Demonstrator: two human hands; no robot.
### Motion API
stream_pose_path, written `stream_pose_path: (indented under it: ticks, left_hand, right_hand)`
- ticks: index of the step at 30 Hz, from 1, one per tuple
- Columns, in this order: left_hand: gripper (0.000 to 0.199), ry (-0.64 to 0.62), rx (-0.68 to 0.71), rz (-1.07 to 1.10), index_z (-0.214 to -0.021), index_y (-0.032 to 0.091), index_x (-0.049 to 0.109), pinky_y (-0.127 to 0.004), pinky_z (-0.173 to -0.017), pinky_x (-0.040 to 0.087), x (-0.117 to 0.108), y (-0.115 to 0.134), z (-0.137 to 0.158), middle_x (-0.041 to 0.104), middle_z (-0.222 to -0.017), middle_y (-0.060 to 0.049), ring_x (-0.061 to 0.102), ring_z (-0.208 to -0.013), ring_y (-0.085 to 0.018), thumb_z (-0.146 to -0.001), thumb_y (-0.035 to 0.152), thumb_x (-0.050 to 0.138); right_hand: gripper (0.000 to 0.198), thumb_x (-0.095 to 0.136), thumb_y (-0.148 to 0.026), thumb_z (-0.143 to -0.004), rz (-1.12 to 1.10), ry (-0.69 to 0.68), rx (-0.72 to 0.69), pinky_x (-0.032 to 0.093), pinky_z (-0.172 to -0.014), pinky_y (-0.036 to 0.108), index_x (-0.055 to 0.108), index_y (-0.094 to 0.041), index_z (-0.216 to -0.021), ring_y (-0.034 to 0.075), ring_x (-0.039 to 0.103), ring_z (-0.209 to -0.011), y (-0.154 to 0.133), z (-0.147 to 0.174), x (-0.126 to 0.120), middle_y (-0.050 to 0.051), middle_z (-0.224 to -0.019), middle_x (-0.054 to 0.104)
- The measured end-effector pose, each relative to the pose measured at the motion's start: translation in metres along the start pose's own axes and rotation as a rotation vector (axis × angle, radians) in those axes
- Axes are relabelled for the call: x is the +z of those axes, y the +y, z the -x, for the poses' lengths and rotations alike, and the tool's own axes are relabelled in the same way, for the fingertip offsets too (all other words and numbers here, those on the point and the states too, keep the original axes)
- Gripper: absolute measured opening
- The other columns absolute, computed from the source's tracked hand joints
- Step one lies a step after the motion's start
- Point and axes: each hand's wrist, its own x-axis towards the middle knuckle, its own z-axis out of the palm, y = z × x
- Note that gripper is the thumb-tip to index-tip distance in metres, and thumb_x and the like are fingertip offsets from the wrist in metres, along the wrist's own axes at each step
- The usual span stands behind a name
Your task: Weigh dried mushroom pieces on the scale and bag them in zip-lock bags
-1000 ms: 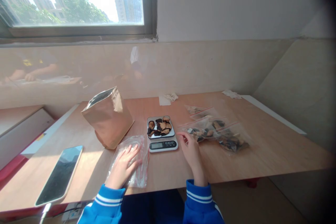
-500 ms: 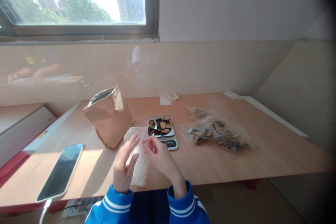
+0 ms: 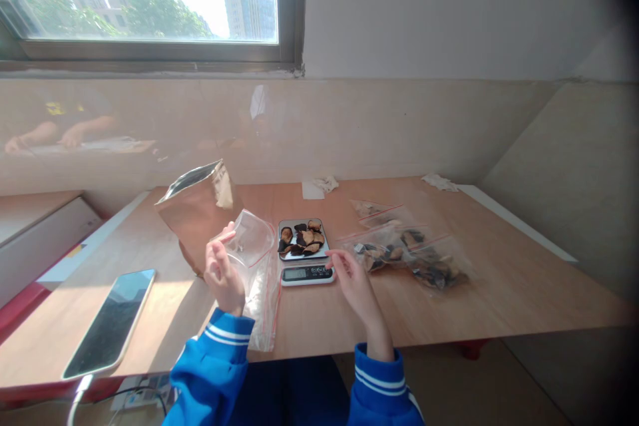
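Observation:
My left hand (image 3: 224,274) is closed on a clear zip bag (image 3: 252,237), its opening raised and spread above a stack of flat zip bags (image 3: 262,306). No contents show in the raised bag. To the right of these stands a small digital scale (image 3: 308,274), bearing several dried brown slices with dark edges (image 3: 304,239). At the scale's right edge is my right hand (image 3: 352,277), fingers stretched forward with nothing visible in them. A brown paper pouch (image 3: 194,213) stands with its top open, just behind my left hand.
Filled zip bags of dried slices (image 3: 424,259) lie right of the scale. A phone (image 3: 112,326) with a white cable (image 3: 78,396) plugged in rests at the left. White paper (image 3: 313,190) and a crumpled tissue (image 3: 439,182) lie toward the back of the wooden table (image 3: 499,293).
My hands have moved apart. The left has lifted a zip bag off the stack and its mouth is spread. My right hand has shifted right, to the scale's edge.

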Motion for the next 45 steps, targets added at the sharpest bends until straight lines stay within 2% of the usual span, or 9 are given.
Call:
stream_pose_path:
  ticks: [3, 8, 16, 23, 28, 36, 39, 42, 45]
  left_hand:
    - [0.051, 0.079, -0.105, -0.006, -0.107, 0.014, 0.056, -0.042, -0.105, 0.039, 0.021, -0.015, -0.005, 0.062, -0.118, -0.016, 0.057, -0.115, -0.022, -0.097, 0.043, 0.016]
    - [0.045, 0.071, -0.147, 0.001, -0.114, 0.011, 0.051, -0.038, -0.100, 0.043, 0.041, -0.040, -0.006, 0.059, -0.120, -0.018, 0.057, -0.114, -0.023, -0.098, 0.035, 0.017]
    - [0.037, 0.025, -0.125, -0.011, -0.118, 0.013, 0.052, -0.035, -0.102, 0.041, 0.036, -0.049, 0.003, 0.056, -0.125, -0.014, 0.053, -0.119, -0.022, -0.093, 0.017, 0.025]
    - [0.039, -0.045, -0.147, -0.001, -0.124, 0.017, 0.050, -0.037, -0.106, 0.036, 0.035, -0.049, 0.003, 0.057, -0.128, -0.012, 0.049, -0.123, -0.023, -0.097, 0.034, 0.028]
    - [0.046, -0.126, -0.168, -0.014, -0.124, 0.017, 0.052, -0.040, -0.104, 0.038, 0.034, -0.050, 0.004, 0.060, -0.123, -0.012, 0.055, -0.116, -0.024, -0.096, 0.044, 0.027]
    - [0.047, -0.083, -0.156, -0.061, -0.122, 0.012, 0.050, -0.039, -0.099, 0.040, 0.035, -0.055, 0.006, 0.061, -0.118, -0.014, 0.056, -0.112, -0.024, -0.097, 0.042, 0.024]
    - [0.049, -0.070, -0.174, -0.072, -0.122, 0.008, 0.047, -0.041, -0.087, 0.046, 0.036, -0.061, 0.007, 0.063, -0.108, -0.017, 0.061, -0.097, -0.025, -0.097, 0.041, 0.021]
    - [0.053, -0.072, -0.186, -0.089, -0.123, 0.005, 0.043, -0.042, -0.076, 0.048, 0.036, -0.066, 0.009, 0.063, -0.098, -0.017, 0.062, -0.084, -0.025, -0.097, 0.042, 0.016]
    - [0.054, -0.120, -0.157, -0.105, -0.126, 0.006, 0.037, -0.044, -0.082, 0.046, 0.037, -0.069, 0.010, 0.060, -0.108, -0.020, 0.062, -0.094, -0.027, -0.097, 0.042, 0.010]
  right_hand:
    - [0.039, 0.044, -0.053, -0.089, 0.091, 0.070, -0.015, 0.050, -0.074, 0.037, 0.063, -0.020, -0.093, 0.022, 0.062, -0.076, 0.015, -0.001, -0.009, 0.007, -0.085, 0.068]
    - [0.033, 0.043, -0.045, -0.091, 0.199, 0.143, -0.097, 0.051, -0.075, 0.036, 0.064, -0.020, -0.094, 0.022, 0.062, -0.084, 0.026, 0.002, -0.016, 0.009, -0.096, 0.066]
    - [0.028, 0.042, -0.036, -0.091, 0.188, 0.196, -0.127, 0.049, -0.089, 0.042, 0.061, -0.019, -0.104, 0.024, 0.057, -0.105, 0.036, 0.005, -0.005, 0.012, -0.109, 0.059]
    - [0.031, 0.041, -0.036, -0.093, 0.178, 0.157, -0.171, 0.049, -0.094, 0.041, 0.054, -0.020, -0.115, 0.023, 0.055, -0.112, 0.044, 0.003, 0.013, 0.013, -0.117, 0.056]
    - [0.030, 0.039, -0.033, -0.093, 0.317, 0.223, -0.287, 0.041, -0.103, 0.047, 0.057, -0.020, -0.114, 0.025, 0.047, -0.123, 0.035, -0.012, 0.027, 0.014, -0.123, 0.052]
    - [0.037, 0.047, -0.033, -0.091, 0.506, 0.040, -0.348, 0.040, -0.104, 0.047, 0.054, -0.026, -0.127, 0.028, 0.043, -0.127, 0.017, -0.040, 0.035, 0.013, -0.132, 0.046]
    - [0.040, 0.050, -0.036, -0.090, 0.584, -0.037, -0.338, 0.040, -0.103, 0.049, 0.053, -0.029, -0.129, 0.030, 0.041, -0.130, 0.020, -0.042, 0.035, 0.012, -0.139, 0.040]
    - [0.038, 0.051, -0.035, -0.090, 0.610, -0.023, -0.351, 0.042, -0.101, 0.048, 0.055, -0.030, -0.128, 0.031, 0.042, -0.129, 0.024, -0.043, 0.036, 0.012, -0.141, 0.038]
    - [0.035, 0.052, -0.030, -0.089, 0.579, 0.000, -0.376, 0.043, -0.101, 0.045, 0.058, -0.028, -0.123, 0.028, 0.045, -0.126, 0.026, -0.046, 0.037, 0.011, -0.136, 0.042]
